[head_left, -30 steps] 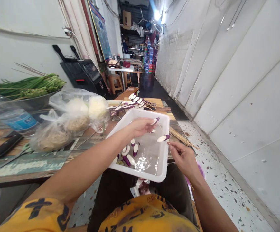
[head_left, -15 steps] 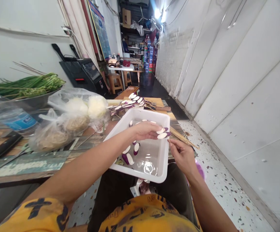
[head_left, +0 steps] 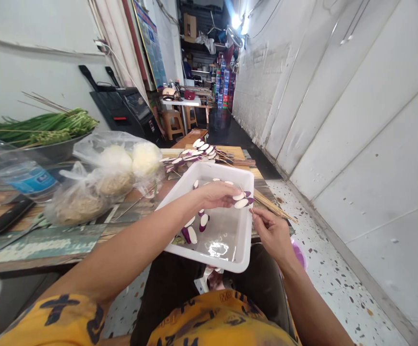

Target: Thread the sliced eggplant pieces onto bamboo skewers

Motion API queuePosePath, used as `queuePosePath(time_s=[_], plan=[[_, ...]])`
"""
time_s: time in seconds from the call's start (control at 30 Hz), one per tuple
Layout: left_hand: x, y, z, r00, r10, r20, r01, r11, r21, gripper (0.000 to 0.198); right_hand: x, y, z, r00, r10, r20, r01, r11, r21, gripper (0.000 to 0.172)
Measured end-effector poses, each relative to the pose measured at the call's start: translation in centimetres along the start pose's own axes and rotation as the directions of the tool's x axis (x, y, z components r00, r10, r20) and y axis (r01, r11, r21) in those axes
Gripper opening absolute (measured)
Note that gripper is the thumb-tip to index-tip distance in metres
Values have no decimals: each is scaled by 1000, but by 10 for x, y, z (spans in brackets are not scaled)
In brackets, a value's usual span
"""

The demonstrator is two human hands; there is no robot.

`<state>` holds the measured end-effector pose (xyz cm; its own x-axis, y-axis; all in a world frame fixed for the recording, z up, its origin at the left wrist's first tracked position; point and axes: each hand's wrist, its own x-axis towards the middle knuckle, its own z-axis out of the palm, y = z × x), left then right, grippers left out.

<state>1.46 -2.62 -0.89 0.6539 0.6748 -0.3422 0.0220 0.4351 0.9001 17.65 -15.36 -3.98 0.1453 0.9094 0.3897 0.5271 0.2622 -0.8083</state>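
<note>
Over the white tub [head_left: 230, 266], you had two eggplant slices [head_left: 241, 204] on a bamboo skewer [head_left: 251, 210].
Your right hand [head_left: 273, 234], at the tub's four o'clock, pinched the skewer's lower end. Loose slices [head_left: 192, 234] sat in the tub around eight. Your left hand [head_left: 220, 194] gripped the upper slice, toward two. Beyond lay bare skewers [head_left: 276, 206] at three and skewered eggplant [head_left: 196, 153] at twelve.

Smooth white plastic tub [head_left: 242, 263], rough wooden table [head_left: 82, 244], glossy eggplant slices [head_left: 241, 203]
</note>
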Motion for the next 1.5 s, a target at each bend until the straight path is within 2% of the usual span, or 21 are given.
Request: queuePosePath(time_s=[0.1,0.23,0.47,0.83,1.07,1.3,1.5], plan=[[0,1,-1,1000,18,-19,-19,998,-61,18,-3,-1,-1,1000,2,2,-2,1000,18,25],[1,5,-2,987,56,-148,-78,985,-150,4,-11,0,-4,1000,14,10,-14,1000,-18,24],[2,10,-4,971,43,-236,-109,956,-274,15,-16,-3,-10,999,3,48,1,996,-93,24],[-1,13,-1,962,26,-273,-119,937,-329,13,-13,-5,-11,998,-15,56,23,989,-146,24],[-2,12,3,960,72,-269,-158,937,-311,10,-16,-9,-8,997,-61,38,67,979,-194,24],[-4,13,4,970,103,-219,-160,951,-264,11,-17,-14,-3,992,-123,5,118,945,-304,23],[-9,17,7,984,72,-164,-119,948,-294,14,-19,-14,2,981,-189,-37,162,913,-375,25]])
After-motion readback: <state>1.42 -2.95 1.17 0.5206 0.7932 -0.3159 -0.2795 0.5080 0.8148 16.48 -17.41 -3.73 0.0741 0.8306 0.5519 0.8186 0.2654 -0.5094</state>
